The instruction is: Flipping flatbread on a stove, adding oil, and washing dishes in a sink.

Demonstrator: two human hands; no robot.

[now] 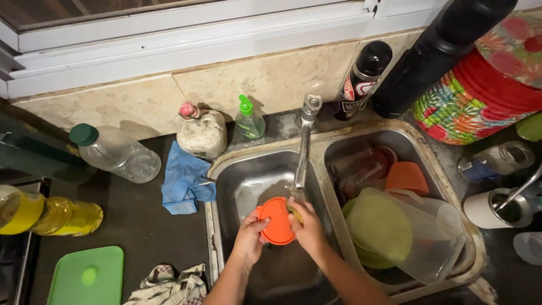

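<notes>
The left hand is gripping the orange lid by its edge, holding it tilted under the tap in the left sink basin, while the right hand is closing around a yellowish sponge pressed against it, scrubbing where water can rinse it.

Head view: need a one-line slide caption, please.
Both hands, left hand and right hand, hold an orange lid under the tap over the left sink basin.
</notes>
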